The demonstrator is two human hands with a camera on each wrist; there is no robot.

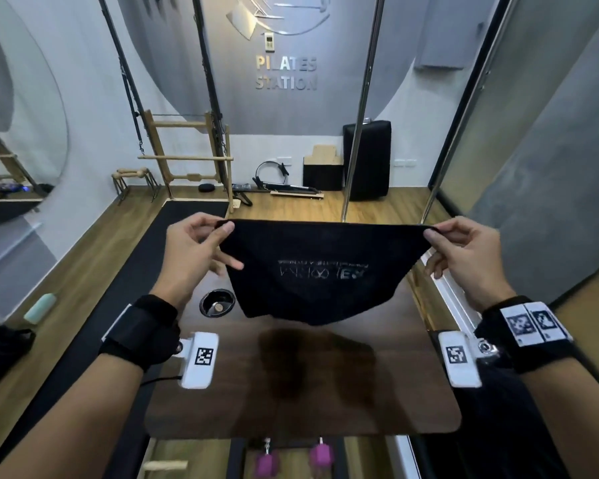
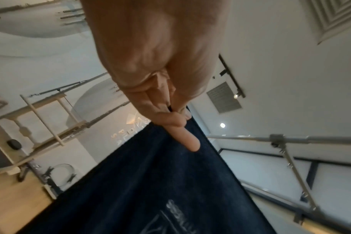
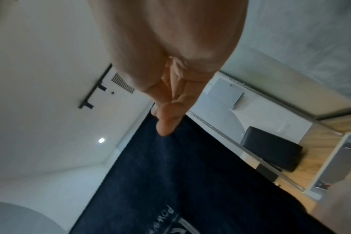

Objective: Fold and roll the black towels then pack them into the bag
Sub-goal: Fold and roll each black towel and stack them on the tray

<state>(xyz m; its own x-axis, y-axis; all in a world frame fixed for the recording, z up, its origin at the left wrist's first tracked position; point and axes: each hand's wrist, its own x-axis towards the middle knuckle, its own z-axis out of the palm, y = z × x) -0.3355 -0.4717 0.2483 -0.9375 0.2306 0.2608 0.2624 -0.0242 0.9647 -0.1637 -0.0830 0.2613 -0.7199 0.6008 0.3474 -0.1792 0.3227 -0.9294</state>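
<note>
A black towel (image 1: 312, 274) with a pale printed logo hangs stretched between both hands above a dark wooden table (image 1: 301, 392). My left hand (image 1: 201, 243) pinches its top left corner, and my right hand (image 1: 460, 243) pinches the top right corner. The towel's lower edge sags in a curve just over the tabletop. In the left wrist view the left hand (image 2: 170, 110) grips the towel (image 2: 150, 190) at its edge. The right wrist view shows the right hand (image 3: 170, 114) holding the towel (image 3: 180, 182) the same way. No bag can be made out with certainty.
A round cable hole (image 1: 218, 302) sits in the table near the left wrist. A black mat (image 1: 132, 271) lies on the wood floor to the left. Metal poles (image 1: 360, 108), wooden pilates apparatus (image 1: 184, 157) and a black pad (image 1: 367, 160) stand behind. Pink dumbbells (image 1: 294, 461) lie below the table's near edge.
</note>
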